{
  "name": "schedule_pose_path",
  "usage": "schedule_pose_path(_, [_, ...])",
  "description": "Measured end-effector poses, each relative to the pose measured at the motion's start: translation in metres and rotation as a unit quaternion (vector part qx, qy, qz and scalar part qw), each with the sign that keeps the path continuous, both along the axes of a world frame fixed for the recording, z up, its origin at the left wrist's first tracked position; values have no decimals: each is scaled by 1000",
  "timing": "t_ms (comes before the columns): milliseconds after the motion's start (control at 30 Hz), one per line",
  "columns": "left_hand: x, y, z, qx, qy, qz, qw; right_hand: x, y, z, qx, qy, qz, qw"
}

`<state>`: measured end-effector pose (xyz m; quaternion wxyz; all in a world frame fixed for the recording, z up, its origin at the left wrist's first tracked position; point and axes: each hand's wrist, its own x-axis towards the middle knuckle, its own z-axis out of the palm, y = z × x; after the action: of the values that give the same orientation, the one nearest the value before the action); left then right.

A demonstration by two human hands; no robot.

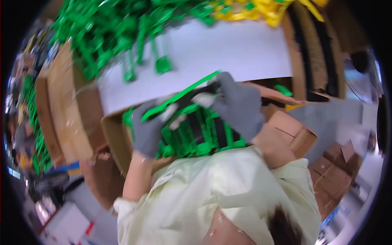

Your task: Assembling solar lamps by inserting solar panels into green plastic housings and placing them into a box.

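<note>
My left hand, in a grey glove with pale fingertips, grips one end of a long green plastic piece. My gloved right hand closes round its other end, higher up and to the right. The piece slants over an open cardboard box in front of my body. Inside the box, several green plastic pieces stand close together, with dark gaps or dark parts between them. Motion blurs the held piece, and its exact kind cannot be made out.
Beyond the box lies a white work surface with a heap of green plastic pieces, some spade-ended, and yellow pieces. Cardboard boxes stand at left and right. More cartons sit lower right.
</note>
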<state>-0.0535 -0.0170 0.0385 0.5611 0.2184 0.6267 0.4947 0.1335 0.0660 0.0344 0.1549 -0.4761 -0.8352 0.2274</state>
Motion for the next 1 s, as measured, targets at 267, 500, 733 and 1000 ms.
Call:
schedule_pose_path(267, [-7, -12, -3, 40, 28, -61, 997, 20, 4, -15, -139, 162, 60, 975])
schedule_pose_path(500, [-6, -17, 0, 53, 50, -93, 993, 25, -19, -18, -117, 117, 26, 986])
schedule_pose_path(733, [-108, -44, 36, 8, 166, -130, 978, 134, 49, 38, -36, 177, -139, 974])
schedule_pose_path(1000, [-214, -77, -4, -168, 264, -229, 922, 357, 129, 102, 161, -271, -139, 939])
